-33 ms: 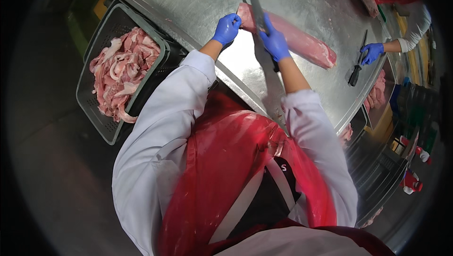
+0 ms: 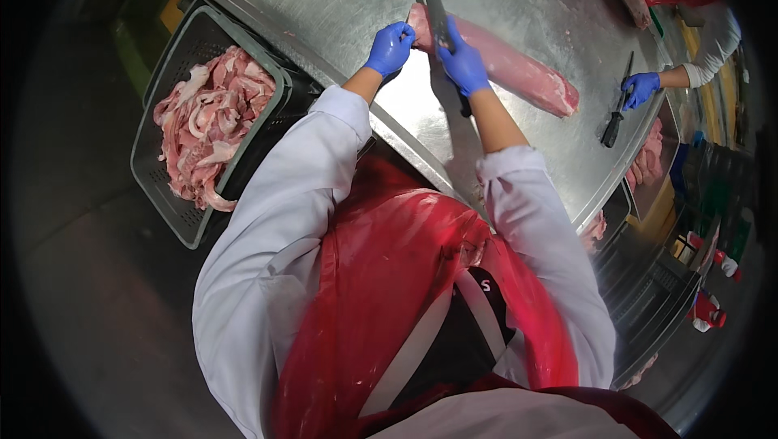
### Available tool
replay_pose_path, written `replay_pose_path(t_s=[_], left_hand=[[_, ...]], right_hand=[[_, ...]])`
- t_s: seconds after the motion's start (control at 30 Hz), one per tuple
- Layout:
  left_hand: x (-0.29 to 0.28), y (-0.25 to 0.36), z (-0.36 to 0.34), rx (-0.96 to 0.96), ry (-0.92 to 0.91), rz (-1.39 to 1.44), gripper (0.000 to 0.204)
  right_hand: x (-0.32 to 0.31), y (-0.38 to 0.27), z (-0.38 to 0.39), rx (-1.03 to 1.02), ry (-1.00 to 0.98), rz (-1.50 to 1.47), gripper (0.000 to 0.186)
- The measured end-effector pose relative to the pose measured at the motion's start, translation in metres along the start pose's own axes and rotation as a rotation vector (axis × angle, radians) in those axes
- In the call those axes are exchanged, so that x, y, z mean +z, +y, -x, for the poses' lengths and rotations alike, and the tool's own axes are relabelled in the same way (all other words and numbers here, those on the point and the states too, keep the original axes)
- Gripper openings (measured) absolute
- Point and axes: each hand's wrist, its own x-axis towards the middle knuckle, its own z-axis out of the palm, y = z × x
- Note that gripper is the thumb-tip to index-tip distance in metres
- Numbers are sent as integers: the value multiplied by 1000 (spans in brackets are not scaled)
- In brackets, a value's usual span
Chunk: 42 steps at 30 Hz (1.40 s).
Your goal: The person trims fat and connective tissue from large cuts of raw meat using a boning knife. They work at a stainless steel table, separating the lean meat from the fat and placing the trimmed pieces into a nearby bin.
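A long, pale pink loin of meat [image 2: 519, 66] lies slantwise on the steel table, its far-left end beside my hands. My left hand [image 2: 391, 48], in a blue glove, is closed in a pinch at the edge of that end. In my blue-gloved right hand [image 2: 464, 65] is a knife [image 2: 436, 11], its long blade pointing away from me across the left part of the loin. The lower end of the knife's handle shows below my palm. A thin dark streak beside the blade tip looks like its shadow or reflection; I cannot tell which.
A grey perforated crate [image 2: 190, 232] holding meat trimmings [image 2: 215, 127] stands left of the steel table [image 2: 340, 2]. At right, another person's blue-gloved hand [image 2: 642, 89] is on a slim black-handled tool [image 2: 612, 129]. More meat [image 2: 647, 159] lies in a container beyond the table edge.
My right hand and the knife have shifted slightly up and to the left over the loin. My left hand and the loin look unmoved.
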Motion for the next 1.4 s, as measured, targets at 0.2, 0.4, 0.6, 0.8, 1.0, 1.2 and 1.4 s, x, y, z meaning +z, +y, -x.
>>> replay_pose_path(t_s=[0.2,0.4,0.6,0.8,1.0,1.2,1.4], left_hand=[[-9,-8,-4,8,51,6,9],[-28,-36,13,-151,127,-44,11],[-45,-30,39,18,301,-194,21],[-13,27,68,167,-231,-720,27],[-23,9,64,67,-322,-684,21],[-42,-2,60,-119,-274,-571,30],[-48,-21,65,-244,-132,-637,32]], right_hand=[[54,21,39,33,-4,26,68],[33,36,140,54,-182,128,74],[2,36,179,4,-65,-96,71],[4,9,98,34,45,-48,71],[55,-11,77,80,-107,203,73],[29,12,160,53,-261,298,77],[-8,31,211,60,-412,393,73]])
